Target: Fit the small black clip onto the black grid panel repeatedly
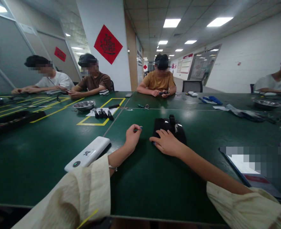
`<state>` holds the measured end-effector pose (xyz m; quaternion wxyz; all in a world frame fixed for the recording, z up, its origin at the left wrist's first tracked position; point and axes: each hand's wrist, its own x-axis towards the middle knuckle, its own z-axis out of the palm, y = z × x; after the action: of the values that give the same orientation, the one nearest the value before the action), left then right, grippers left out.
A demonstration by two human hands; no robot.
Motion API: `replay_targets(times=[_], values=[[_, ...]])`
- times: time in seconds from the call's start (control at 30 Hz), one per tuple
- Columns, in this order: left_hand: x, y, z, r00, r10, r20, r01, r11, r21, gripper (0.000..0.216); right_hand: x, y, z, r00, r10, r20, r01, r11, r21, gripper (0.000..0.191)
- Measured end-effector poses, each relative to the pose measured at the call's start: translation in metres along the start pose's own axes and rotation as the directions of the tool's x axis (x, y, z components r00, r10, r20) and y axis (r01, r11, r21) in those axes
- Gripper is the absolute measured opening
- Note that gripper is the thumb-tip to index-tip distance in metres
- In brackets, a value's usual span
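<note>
My right hand (167, 142) lies palm down with its fingers spread over the near side of a glossy black shell-like piece (159, 123), which has a short black bracket standing up at its far edge. Part of the piece is hidden under the hand. To the left, my left hand (132, 138) is held just above the table with thumb and fingers closed in a pinch. Whatever may be between those fingertips is too small to make out. Close to my left wrist lies a white power bank (89, 154) marked 26.
On the green table (135, 187) are several black cylindrical parts (103, 114) on white paper, a metal bowl (84, 105), and pliers (143, 106). A tablet-like device (252, 175) lies at right. Across the table a person (157, 82) handles a dark object; other people sit around.
</note>
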<state>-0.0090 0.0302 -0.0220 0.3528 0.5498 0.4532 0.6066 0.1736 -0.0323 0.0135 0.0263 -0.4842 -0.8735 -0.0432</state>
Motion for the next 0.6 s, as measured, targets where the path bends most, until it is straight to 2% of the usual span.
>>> replay_targets(times=[0.1, 0.23, 0.4, 0.6], values=[[0.000, -0.001, -0.001, 1.000, -0.010, 0.006, 0.010, 1.000, -0.009, 0.011, -0.001, 0.016, -0.001, 0.997, 0.072, -0.008, -0.072, 0.997, -0.009, 0.041], [-0.001, -0.001, -0.001, 1.000, -0.021, 0.021, 0.022, 0.999, -0.030, 0.013, -0.001, 0.032, 0.006, 0.956, 0.289, 0.050, -0.287, 0.957, -0.037, 0.039], [-0.004, 0.003, 0.000, 0.999, -0.051, 0.009, 0.051, 0.998, -0.032, 0.017, -0.004, 0.059, 0.009, 0.845, 0.517, 0.136, -0.522, 0.853, 0.003, 0.038], [-0.006, 0.008, 0.000, 0.999, -0.030, -0.033, 0.030, 0.999, -0.012, 0.014, -0.025, 0.112, 0.006, 0.692, 0.698, 0.185, -0.716, 0.697, 0.045, 0.040]])
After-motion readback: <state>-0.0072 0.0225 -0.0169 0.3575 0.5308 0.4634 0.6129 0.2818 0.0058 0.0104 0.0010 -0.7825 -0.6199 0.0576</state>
